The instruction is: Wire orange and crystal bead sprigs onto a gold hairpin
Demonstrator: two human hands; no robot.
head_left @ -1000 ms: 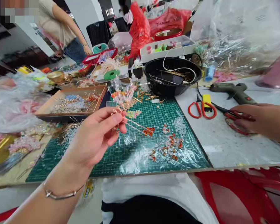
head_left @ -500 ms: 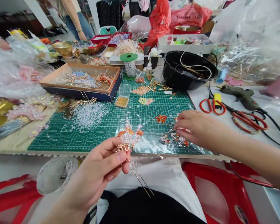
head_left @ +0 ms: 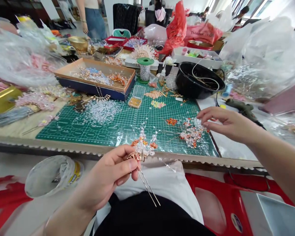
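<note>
My left hand [head_left: 118, 170] pinches a beaded hairpin [head_left: 143, 149] at its gold-coloured base. Clear and orange beads stand up from the base in sprays, and two long prongs point down over my lap. My right hand [head_left: 218, 121] hovers at the right of a heap of clear and orange beaded sprays [head_left: 193, 134], fingers loosely stretched and apart; I see nothing held in it. That heap lies on clear plastic over a green cutting mat [head_left: 127, 121]. Left of the heap is a small pile of orange beads [head_left: 171, 121].
A pile of clear beads [head_left: 102, 111] lies before a shallow box [head_left: 94, 78] of hair ornaments. Behind the mat stand a spool [head_left: 145, 70] and a black basin [head_left: 199, 82]. A glue gun [head_left: 243, 109] rests at the right. A person [head_left: 93, 23] stands at the far left.
My right hand has moved right and up off the sprays, its fingers now looser. The heap now sits farther right and looks more bunched. My left hand still holds the hairpin.
</note>
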